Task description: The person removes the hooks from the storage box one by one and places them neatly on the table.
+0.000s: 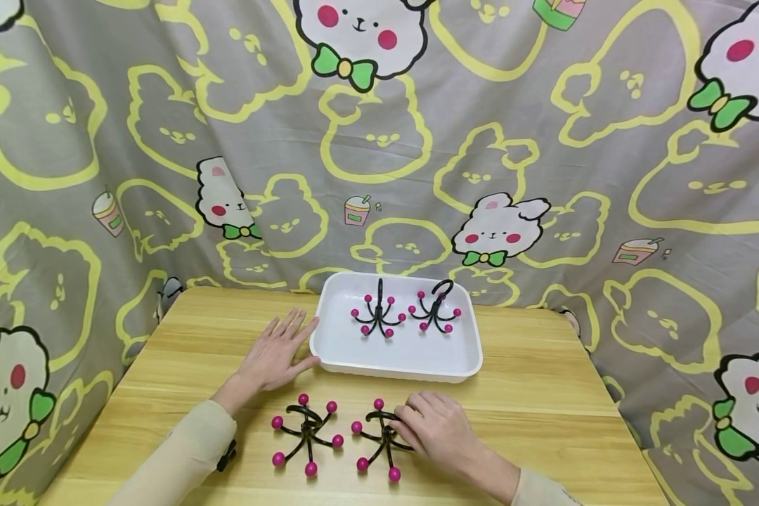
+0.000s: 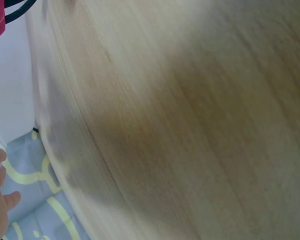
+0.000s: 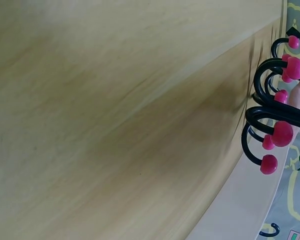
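Note:
In the head view, two black multi-arm hook hangers with pink ball tips stand on the table: a left one (image 1: 307,427) and a right one (image 1: 387,436). My right hand (image 1: 439,432) pinches the curved top hook of the right one, its fingers covering part of that hanger's right side. My left hand (image 1: 278,355) is spread with straight fingers at the left end of a white tray (image 1: 392,367), fingertips right at its rim. Inside the tray sit two similar hangers, one at the middle (image 1: 379,313) and another farther right (image 1: 435,308).
Beneath everything is a wood-grain table (image 1: 531,414). A grey curtain (image 1: 379,161) with cartoon bunnies hangs close behind the tray and down both sides. Black arms with pink balls (image 3: 282,133) crowd the right edge of the right wrist view.

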{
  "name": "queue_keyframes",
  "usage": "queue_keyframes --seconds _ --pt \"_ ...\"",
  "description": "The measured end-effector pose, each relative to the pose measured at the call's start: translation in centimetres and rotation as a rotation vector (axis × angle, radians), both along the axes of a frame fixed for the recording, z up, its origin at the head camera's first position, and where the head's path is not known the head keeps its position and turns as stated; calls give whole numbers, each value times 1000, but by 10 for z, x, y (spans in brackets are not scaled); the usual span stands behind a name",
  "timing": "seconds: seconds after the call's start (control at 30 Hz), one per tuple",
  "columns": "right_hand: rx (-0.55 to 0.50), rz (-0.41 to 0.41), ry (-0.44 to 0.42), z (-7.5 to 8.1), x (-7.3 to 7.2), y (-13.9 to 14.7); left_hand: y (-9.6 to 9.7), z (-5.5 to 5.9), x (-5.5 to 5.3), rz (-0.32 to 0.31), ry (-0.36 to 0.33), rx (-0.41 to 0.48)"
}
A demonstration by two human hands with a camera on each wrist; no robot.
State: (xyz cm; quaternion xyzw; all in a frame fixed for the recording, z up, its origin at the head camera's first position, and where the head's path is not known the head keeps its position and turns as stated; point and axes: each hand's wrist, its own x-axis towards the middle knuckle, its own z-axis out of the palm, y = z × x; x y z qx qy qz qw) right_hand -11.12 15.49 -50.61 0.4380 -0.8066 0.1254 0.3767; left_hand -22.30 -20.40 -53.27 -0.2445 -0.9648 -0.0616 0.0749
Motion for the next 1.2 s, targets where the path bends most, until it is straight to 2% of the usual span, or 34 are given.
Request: queue_keyframes --seconds 0.43,0.77,1.2 --pt "20 2 -13 0 -1 5 0 1 1 2 2 9" --pt "18 24 30 0 -1 6 0 0 1 1 3 9" --pt "27 41 34 -2 -3 13 0 1 1 0 -1 9"
